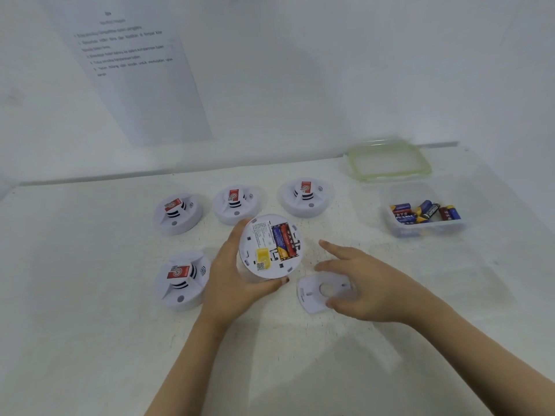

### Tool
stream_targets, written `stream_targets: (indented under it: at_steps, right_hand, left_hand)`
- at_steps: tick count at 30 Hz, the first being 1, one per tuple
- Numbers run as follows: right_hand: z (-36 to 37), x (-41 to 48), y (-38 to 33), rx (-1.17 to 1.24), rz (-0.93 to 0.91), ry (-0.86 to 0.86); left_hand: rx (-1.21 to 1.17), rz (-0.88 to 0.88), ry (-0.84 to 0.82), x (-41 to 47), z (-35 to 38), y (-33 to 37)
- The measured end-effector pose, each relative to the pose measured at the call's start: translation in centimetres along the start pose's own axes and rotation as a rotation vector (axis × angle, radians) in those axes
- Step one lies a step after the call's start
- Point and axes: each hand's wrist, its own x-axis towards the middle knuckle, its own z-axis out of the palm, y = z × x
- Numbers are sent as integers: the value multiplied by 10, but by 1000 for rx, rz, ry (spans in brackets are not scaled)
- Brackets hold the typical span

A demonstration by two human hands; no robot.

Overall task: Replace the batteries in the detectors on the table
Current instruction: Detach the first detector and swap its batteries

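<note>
My left hand (232,274) grips a white round detector (268,246) turned underside up, with blue and red batteries (283,240) showing in its open bay. Its removed back plate (318,291) lies flat on the table just right of it. My right hand (365,283) hovers over the plate with fingers spread and relaxed, holding nothing. Several other detectors stand face up: three in a back row (177,213) (237,204) (306,196) and one at the front left (181,279).
A clear plastic box (420,232) with several loose batteries (425,212) sits at the right. Its green-rimmed lid (389,174) lies behind it by the wall. A printed instruction sheet (132,70) hangs on the white wall above the white table (90,340).
</note>
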Motion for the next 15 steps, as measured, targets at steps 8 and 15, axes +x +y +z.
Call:
stream_targets:
  at_steps: [8,15]
  right_hand:
    - [-4,1,-14,486,-53,347]
    - [-27,-16,-1,289,-100,482]
  left_hand:
    - [-65,25,-16,2,19,27]
    - [-28,95,-114,10,33,47]
